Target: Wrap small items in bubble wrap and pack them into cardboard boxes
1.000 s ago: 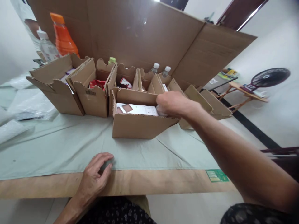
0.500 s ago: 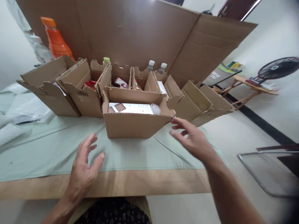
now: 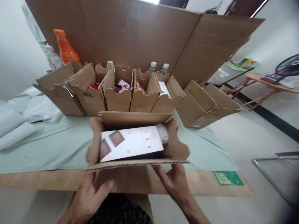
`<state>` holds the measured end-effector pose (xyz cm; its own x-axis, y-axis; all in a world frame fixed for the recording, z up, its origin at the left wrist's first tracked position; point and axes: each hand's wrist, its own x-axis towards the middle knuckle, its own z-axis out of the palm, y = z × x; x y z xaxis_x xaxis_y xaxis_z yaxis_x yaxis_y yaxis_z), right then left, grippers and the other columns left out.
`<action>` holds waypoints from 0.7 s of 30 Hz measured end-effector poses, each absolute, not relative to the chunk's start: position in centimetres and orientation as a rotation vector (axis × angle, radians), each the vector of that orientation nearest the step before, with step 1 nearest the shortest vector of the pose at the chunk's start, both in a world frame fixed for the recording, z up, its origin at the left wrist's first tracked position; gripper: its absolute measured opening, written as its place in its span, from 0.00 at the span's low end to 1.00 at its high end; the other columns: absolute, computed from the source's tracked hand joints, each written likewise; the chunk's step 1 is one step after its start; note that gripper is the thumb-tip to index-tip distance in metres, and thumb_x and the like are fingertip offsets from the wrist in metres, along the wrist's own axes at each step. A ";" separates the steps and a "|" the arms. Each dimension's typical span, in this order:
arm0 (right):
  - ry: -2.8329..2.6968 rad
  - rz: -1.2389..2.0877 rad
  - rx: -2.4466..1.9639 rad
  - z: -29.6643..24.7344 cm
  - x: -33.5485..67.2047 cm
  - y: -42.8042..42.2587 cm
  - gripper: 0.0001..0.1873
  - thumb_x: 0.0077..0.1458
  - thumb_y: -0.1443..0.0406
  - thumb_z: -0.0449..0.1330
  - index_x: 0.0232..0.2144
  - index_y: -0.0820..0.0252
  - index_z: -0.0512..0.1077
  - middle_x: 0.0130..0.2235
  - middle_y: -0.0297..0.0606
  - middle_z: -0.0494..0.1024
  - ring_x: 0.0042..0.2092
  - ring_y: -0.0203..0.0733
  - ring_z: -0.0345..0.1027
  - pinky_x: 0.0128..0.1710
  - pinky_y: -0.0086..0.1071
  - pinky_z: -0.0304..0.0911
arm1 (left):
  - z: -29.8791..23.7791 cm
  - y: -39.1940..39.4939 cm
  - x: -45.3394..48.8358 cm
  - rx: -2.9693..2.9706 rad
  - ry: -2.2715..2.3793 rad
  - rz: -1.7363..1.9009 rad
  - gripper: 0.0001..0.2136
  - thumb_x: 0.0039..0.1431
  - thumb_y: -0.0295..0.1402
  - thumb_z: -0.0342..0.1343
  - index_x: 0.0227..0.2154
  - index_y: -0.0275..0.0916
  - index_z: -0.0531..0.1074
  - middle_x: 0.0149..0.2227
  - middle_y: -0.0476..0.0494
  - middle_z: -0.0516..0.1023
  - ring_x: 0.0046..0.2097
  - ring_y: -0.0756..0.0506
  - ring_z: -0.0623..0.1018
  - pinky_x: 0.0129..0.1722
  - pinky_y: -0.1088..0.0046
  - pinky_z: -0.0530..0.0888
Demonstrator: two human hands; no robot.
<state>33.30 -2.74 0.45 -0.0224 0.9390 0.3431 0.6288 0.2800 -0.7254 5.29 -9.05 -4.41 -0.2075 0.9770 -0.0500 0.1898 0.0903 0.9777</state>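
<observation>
An open cardboard box (image 3: 109, 179) is tilted toward me at the table's near edge. Inside lies a white flat package (image 3: 133, 143) with brown squares printed on it, and a small clear-wrapped item (image 3: 163, 133) sits at its right end. My left hand (image 3: 87, 199) grips the box's lower left front, thumb on the cardboard. At the lower right front, my right hand (image 3: 171, 182) holds the same box with fingers curled under its rim.
A row of open cardboard boxes (image 3: 119, 93) with snacks stands behind, backed by a big cardboard sheet (image 3: 140, 34). An orange bottle (image 3: 65, 48) and small bottles (image 3: 158, 67) stand behind the row. Plastic bags (image 3: 21, 121) lie left on the green cloth (image 3: 46, 149). A fan (image 3: 288, 67) is far right.
Both hands came off the table and took hold of the front box. The box slid from the row toward me to the table's edge and tipped up.
</observation>
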 end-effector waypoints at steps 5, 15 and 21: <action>-1.872 0.535 -1.148 2.3 27.2 0.7 0.35 0.63 0.55 0.63 0.68 0.54 0.62 0.60 0.48 0.77 0.59 0.56 0.72 0.58 0.53 0.71 | -1.1 -6.9 0.7 1.162 1.487 1.497 0.42 0.56 0.40 0.69 0.71 0.55 0.57 0.69 0.42 0.66 0.70 0.31 0.66 0.71 0.44 0.63; -1.737 0.335 -1.447 -0.1 33.6 -5.8 0.30 0.62 0.57 0.65 0.63 0.58 0.70 0.57 0.51 0.79 0.60 0.60 0.73 0.60 0.56 0.70 | -2.6 -9.6 5.7 1.265 1.557 1.230 0.26 0.58 0.45 0.66 0.58 0.43 0.74 0.50 0.36 0.81 0.59 0.31 0.77 0.66 0.45 0.71; -1.817 0.382 -1.282 -2.2 30.6 -7.8 0.37 0.64 0.57 0.63 0.71 0.53 0.58 0.61 0.50 0.75 0.60 0.60 0.73 0.58 0.57 0.73 | -2.6 -10.2 1.7 1.148 1.669 1.300 0.33 0.58 0.46 0.67 0.65 0.47 0.66 0.55 0.39 0.79 0.65 0.32 0.73 0.72 0.47 0.63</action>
